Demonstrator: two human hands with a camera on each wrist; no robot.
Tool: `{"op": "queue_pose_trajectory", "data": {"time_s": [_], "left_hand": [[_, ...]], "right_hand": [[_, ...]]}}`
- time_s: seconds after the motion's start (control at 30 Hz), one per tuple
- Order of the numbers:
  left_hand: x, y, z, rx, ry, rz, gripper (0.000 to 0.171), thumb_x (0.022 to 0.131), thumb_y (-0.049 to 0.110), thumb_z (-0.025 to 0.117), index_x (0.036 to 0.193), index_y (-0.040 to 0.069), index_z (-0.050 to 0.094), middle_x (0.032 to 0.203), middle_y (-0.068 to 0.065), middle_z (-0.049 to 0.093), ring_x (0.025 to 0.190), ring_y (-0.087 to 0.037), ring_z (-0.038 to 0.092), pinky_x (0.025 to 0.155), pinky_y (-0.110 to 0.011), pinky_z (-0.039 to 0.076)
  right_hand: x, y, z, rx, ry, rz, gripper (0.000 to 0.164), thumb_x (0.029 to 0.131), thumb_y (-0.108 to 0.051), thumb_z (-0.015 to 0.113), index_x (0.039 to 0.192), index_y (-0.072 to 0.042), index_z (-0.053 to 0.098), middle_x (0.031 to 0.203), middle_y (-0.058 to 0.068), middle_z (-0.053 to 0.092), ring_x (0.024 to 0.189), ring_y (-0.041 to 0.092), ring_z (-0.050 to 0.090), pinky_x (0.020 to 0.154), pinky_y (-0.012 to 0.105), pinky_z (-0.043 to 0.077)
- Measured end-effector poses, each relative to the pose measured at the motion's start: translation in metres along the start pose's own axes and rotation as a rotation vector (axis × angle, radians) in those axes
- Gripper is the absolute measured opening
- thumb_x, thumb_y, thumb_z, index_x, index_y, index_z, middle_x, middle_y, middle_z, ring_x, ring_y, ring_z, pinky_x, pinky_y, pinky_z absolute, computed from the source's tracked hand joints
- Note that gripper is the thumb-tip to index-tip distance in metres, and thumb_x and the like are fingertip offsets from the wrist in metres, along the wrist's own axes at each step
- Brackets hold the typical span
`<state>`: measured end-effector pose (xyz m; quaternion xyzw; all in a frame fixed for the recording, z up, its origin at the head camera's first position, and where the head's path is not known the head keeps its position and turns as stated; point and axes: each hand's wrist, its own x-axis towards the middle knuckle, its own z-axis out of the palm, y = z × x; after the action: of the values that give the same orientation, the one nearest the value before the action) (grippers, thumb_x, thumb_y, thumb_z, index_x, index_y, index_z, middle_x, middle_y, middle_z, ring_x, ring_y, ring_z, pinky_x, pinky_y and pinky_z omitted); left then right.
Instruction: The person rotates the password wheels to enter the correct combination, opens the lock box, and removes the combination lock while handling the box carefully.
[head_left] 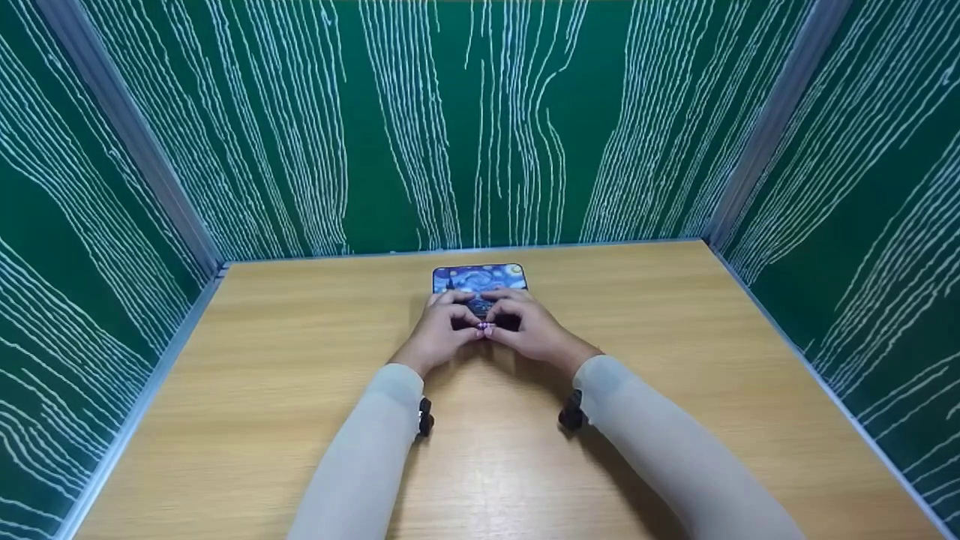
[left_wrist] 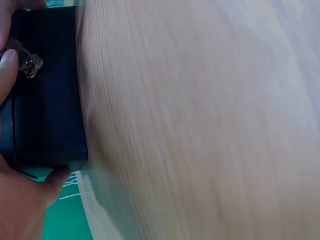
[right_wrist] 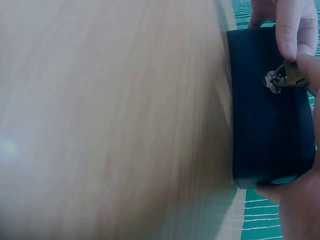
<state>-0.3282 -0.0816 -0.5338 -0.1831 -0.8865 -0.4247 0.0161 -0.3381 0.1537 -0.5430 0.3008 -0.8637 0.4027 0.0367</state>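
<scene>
A dark box [right_wrist: 265, 130] with a blue, swirling night-sky picture on its lid [head_left: 472, 279] lies flat on the table. On its front face a metal clasp [left_wrist: 31, 66] carries a brass-coloured padlock [right_wrist: 295, 76]. My left hand [head_left: 441, 331] pinches the padlock between thumb and forefinger, its other fingers against the box's left side. From the right, my right hand [head_left: 534, 331] pinches the padlock too, with other fingers along the box's right side. In the head view a small purplish bit shows between the fingertips. Fingers cover part of the padlock.
The wooden table [head_left: 300, 390] extends around the box on all sides. Green panels with white wavy lines [head_left: 390, 135] stand behind and at both sides, with grey posts [head_left: 142, 150] at the corners. Dark devices [head_left: 572, 412] sit at both wrists.
</scene>
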Motion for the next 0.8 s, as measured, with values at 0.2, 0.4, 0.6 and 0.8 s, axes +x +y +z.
{"op": "queue_pose_trajectory", "data": {"time_s": [0.2,0.4,0.6,0.8], "left_hand": [[0.0003,-0.0002,0.0003,-0.010,0.006,-0.004,0.004,0.098,0.018,0.091,0.096,0.017,0.087,0.165,-0.001,0.062,0.161,-0.031,0.040,0.140,-0.049,0.032],[0.0010,-0.0001,0.0007,-0.019,0.000,-0.022,0.005,0.098,0.017,0.090,0.097,0.019,0.087,0.167,0.001,0.060,0.162,-0.031,0.038,0.141,-0.051,0.029],[0.0014,-0.0001,0.0007,-0.013,-0.007,-0.030,0.003,0.099,0.016,0.090,0.100,0.017,0.087,0.167,0.001,0.059,0.163,-0.030,0.038,0.142,-0.051,0.028],[0.0010,0.0004,0.0007,-0.003,0.002,0.003,0.004,0.099,0.015,0.089,0.097,0.017,0.086,0.165,-0.002,0.061,0.160,-0.031,0.041,0.139,-0.050,0.032]], "right_hand": [[-0.0002,0.0004,-0.0005,0.000,-0.005,0.010,0.010,0.106,-0.025,0.083,0.112,-0.020,0.077,0.170,0.007,0.060,0.164,0.039,0.044,0.140,0.066,0.028],[-0.0001,0.0004,-0.0010,-0.003,-0.009,0.025,0.008,0.107,-0.026,0.082,0.111,-0.020,0.078,0.171,0.005,0.059,0.165,0.037,0.043,0.140,0.064,0.027],[-0.0003,-0.0005,-0.0012,-0.005,-0.011,0.023,0.008,0.107,-0.026,0.082,0.111,-0.019,0.079,0.171,0.005,0.059,0.165,0.039,0.043,0.140,0.067,0.026],[-0.0004,0.0004,0.0000,-0.004,0.007,0.005,0.014,0.105,-0.023,0.084,0.114,-0.016,0.077,0.170,0.009,0.060,0.163,0.040,0.045,0.139,0.066,0.029]]}}
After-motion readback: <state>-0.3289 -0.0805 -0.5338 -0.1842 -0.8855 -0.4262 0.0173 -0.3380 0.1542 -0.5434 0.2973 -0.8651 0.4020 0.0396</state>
